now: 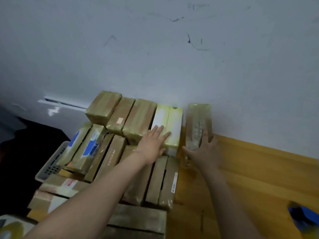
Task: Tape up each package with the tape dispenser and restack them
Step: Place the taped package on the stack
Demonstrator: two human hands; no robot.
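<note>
Several taped brown packages [138,116] stand in rows against the wall on a yellow wooden table [259,169]. My left hand [153,142] lies flat with straight fingers on a white, yellow-taped package [174,118] at the right end of the back row. My right hand [205,149] grips the near end of a long taped brown package [198,121], which stands alone just right of the white one, its far end at the wall. No tape dispenser is clearly in view.
A grey slotted basket [51,163] sits at the left behind packages with blue print [89,144]. More brown boxes [138,219] lie near me. A blue object [303,216] sits at the table's right edge. The wall [172,57] closes the back.
</note>
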